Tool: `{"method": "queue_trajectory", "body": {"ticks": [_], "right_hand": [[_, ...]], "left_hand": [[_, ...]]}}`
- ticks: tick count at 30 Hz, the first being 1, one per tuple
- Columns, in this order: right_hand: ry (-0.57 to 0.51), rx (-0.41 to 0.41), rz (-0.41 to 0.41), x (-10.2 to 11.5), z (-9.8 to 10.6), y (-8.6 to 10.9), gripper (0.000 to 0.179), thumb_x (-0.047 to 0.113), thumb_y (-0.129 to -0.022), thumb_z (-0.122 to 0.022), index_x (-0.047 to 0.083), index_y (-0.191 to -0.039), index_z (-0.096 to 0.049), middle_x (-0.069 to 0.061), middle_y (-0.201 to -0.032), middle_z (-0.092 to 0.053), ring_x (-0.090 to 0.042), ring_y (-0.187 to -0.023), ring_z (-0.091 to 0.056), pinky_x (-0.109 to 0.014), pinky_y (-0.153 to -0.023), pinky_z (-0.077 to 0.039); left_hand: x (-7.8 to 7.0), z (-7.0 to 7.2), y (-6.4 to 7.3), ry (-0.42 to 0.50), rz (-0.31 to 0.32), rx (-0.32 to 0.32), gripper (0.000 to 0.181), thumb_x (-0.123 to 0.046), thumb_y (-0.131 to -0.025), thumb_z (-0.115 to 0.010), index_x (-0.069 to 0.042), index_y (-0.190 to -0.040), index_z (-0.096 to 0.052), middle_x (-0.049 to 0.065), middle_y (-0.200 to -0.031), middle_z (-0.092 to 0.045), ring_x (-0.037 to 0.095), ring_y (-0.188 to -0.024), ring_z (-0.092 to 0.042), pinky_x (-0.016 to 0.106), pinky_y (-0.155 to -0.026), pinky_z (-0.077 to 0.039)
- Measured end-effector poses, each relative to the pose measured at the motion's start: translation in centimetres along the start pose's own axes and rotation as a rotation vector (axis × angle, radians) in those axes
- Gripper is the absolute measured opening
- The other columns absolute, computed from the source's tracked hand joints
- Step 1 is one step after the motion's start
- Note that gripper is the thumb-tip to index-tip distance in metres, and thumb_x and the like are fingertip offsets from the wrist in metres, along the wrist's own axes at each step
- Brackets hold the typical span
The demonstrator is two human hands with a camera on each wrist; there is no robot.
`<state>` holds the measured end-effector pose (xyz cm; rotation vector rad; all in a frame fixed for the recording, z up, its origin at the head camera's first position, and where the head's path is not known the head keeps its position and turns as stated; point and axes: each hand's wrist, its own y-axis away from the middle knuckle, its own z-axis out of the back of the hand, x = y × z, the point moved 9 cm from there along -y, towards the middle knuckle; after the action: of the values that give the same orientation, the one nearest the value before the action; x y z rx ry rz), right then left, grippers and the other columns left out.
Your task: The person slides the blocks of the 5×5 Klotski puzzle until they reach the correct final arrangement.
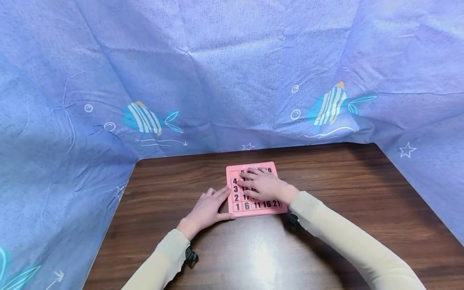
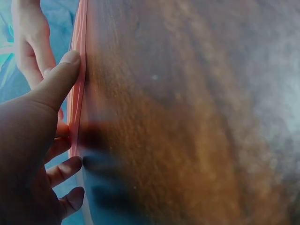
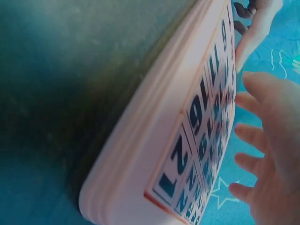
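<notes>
A thin stack of pink number cards (image 1: 255, 211) lies on the table, its top face printed with a grid of black numbers. My left hand (image 1: 206, 211) is at the stack's left side, fingertips along that edge and thumb at the near left corner. In the left wrist view, the thumb (image 2: 58, 77) lies against the stack's layered edge (image 2: 82, 93). Over the top card is my right hand (image 1: 262, 185), fingers spread and covering part of the grid. The right wrist view shows these fingers (image 3: 251, 164) slightly bent, close over the numbers (image 3: 174, 164).
The dark wood table (image 1: 174, 177) stretches around the stack, with a bright reflection near its front. A blue cloth (image 1: 232, 80) printed with fish hangs behind and along both sides. A black wrist strap (image 1: 191, 256) sits below the left sleeve.
</notes>
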<state>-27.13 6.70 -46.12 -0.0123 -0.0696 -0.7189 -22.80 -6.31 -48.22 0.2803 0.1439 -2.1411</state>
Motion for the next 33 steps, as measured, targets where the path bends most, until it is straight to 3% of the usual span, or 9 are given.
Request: {"method": "queue_trajectory", "body": {"ticks": [6,13,17,20,22,25,33], "right_hand": [[0.000,0.031,-0.087,-0.5,-0.5,0.0,0.049,0.050,-0.096,-0.040,0.034,-0.141,-0.042,-0.011,-0.153,-0.024,-0.035,-0.138,-0.023,-0.058,-0.104,-0.021],[-0.016,0.009,-0.175,-1.4,-0.3,-0.9,0.050,0.049,-0.095,-0.043,0.032,-0.142,-0.041,-0.015,-0.152,-0.026,-0.038,-0.136,-0.025,-0.059,-0.103,-0.023],[-0.010,-0.043,-0.129,-0.8,0.2,-0.9,0.050,0.046,-0.095,-0.046,0.027,-0.141,-0.045,-0.017,-0.142,-0.040,-0.036,-0.128,-0.037,-0.055,-0.101,-0.029],[0.026,-0.106,-0.034,0.4,0.7,-0.3,0.045,0.042,-0.094,-0.049,0.026,-0.136,-0.052,-0.010,-0.117,-0.052,-0.028,-0.108,-0.047,-0.050,-0.096,-0.035],[0.051,-0.130,0.020,1.2,0.9,0.2,0.042,0.041,-0.093,-0.050,0.028,-0.132,-0.056,-0.005,-0.101,-0.049,-0.023,-0.096,-0.046,-0.049,-0.093,-0.037],[0.090,-0.114,0.063,1.9,0.7,0.9,0.040,0.043,-0.093,-0.049,0.033,-0.131,-0.057,-0.001,-0.093,-0.045,-0.020,-0.093,-0.043,-0.050,-0.092,-0.036],[0.118,-0.113,-0.012,1.1,0.4,0.4,0.040,0.044,-0.093,-0.049,0.036,-0.131,-0.055,-0.003,-0.095,-0.048,-0.023,-0.093,-0.044,-0.048,-0.091,-0.034]], "left_hand": [[0.0,-0.2,0.0,0.008,-0.003,0.002,0.091,-0.073,-0.077,-0.052,-0.020,-0.148,-0.032,-0.004,-0.152,-0.030,0.017,-0.104,-0.042,0.039,-0.083,-0.036],[0.1,-0.2,0.1,0.015,-0.006,-0.005,0.091,-0.073,-0.077,-0.052,-0.020,-0.147,-0.032,-0.003,-0.151,-0.031,0.016,-0.103,-0.041,0.038,-0.082,-0.036],[0.0,-0.1,0.1,0.012,-0.009,-0.013,0.091,-0.074,-0.076,-0.052,-0.019,-0.147,-0.033,-0.003,-0.151,-0.031,0.017,-0.103,-0.041,0.038,-0.081,-0.035],[0.1,-0.1,0.1,0.004,-0.008,-0.014,0.091,-0.074,-0.076,-0.052,-0.020,-0.147,-0.033,-0.003,-0.151,-0.031,0.017,-0.103,-0.041,0.037,-0.081,-0.035],[0.2,-0.1,0.1,-0.001,-0.004,-0.011,0.091,-0.074,-0.076,-0.051,-0.020,-0.147,-0.033,-0.003,-0.151,-0.030,0.017,-0.104,-0.041,0.037,-0.081,-0.035],[0.2,-0.2,0.1,-0.002,0.001,-0.007,0.092,-0.075,-0.076,-0.051,-0.021,-0.147,-0.032,-0.004,-0.152,-0.030,0.016,-0.104,-0.041,0.036,-0.081,-0.034],[0.2,-0.2,0.1,-0.013,-0.018,-0.018,0.089,-0.073,-0.077,-0.051,-0.018,-0.146,-0.035,-0.002,-0.151,-0.033,0.017,-0.101,-0.042,0.038,-0.080,-0.036]]}}
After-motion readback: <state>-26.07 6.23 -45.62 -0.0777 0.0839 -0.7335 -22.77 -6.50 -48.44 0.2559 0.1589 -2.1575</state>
